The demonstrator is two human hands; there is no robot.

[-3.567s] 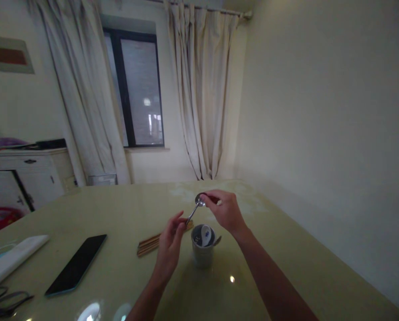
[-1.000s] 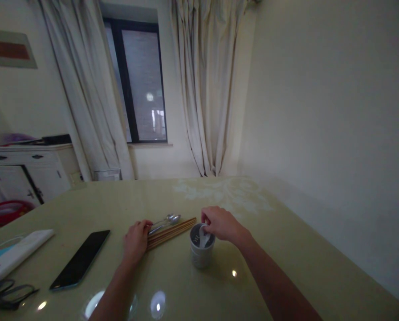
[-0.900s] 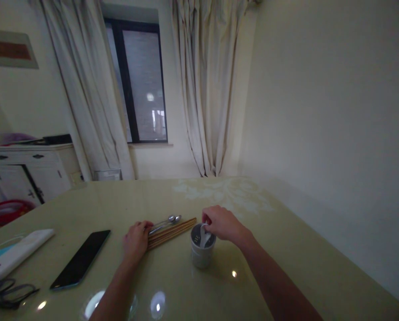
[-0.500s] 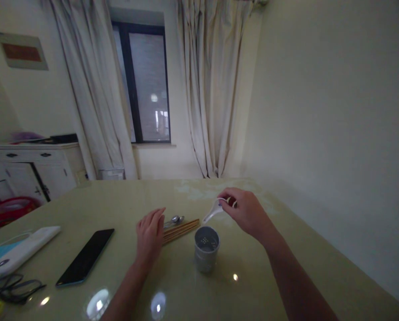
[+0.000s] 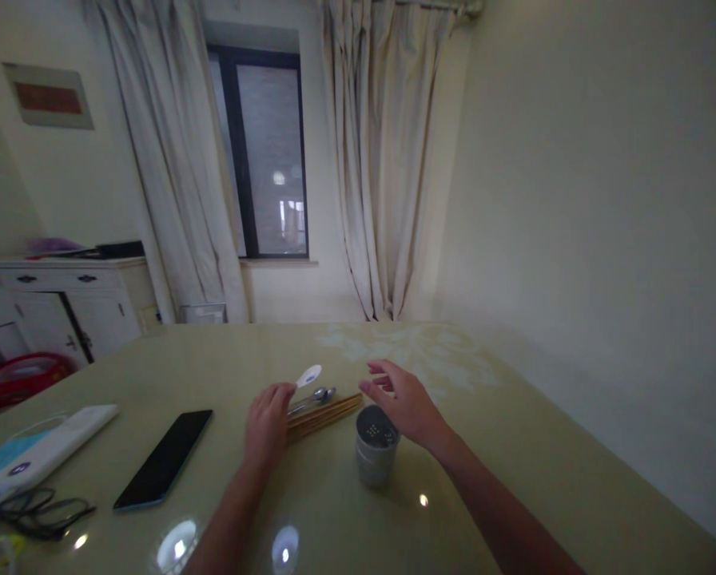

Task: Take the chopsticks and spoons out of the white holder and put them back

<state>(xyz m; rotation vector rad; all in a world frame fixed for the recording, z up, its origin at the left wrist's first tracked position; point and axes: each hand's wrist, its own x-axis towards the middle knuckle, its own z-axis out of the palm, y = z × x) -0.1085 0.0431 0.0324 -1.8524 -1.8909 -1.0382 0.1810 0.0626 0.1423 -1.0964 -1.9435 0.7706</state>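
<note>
A white soup spoon (image 5: pixel 309 376) is in my left hand (image 5: pixel 267 423), whose fingers close on its handle; the bowl end points up and away to the right. Just right of that hand lie several wooden chopsticks (image 5: pixel 328 415) and metal spoons (image 5: pixel 319 394) on the table. My right hand (image 5: pixel 401 399) has its fingers apart and holds nothing. It hovers beside and slightly above the rim of a grey utensil holder (image 5: pixel 375 463), which stands upright with drain holes in its bottom.
Left on the glossy table (image 5: pixel 226 359) lie a black phone (image 5: pixel 165 459), a white device (image 5: pixel 52 449), a blue mask (image 5: pixel 11 457) and dark glasses (image 5: pixel 40 513). Curtains (image 5: pixel 382 160) and a window (image 5: pixel 272 152) are behind, with a wall on the right.
The soup spoon has passed from my right hand to my left, moving leftward over the chopsticks. My right hand has let go and come closer to the holder.
</note>
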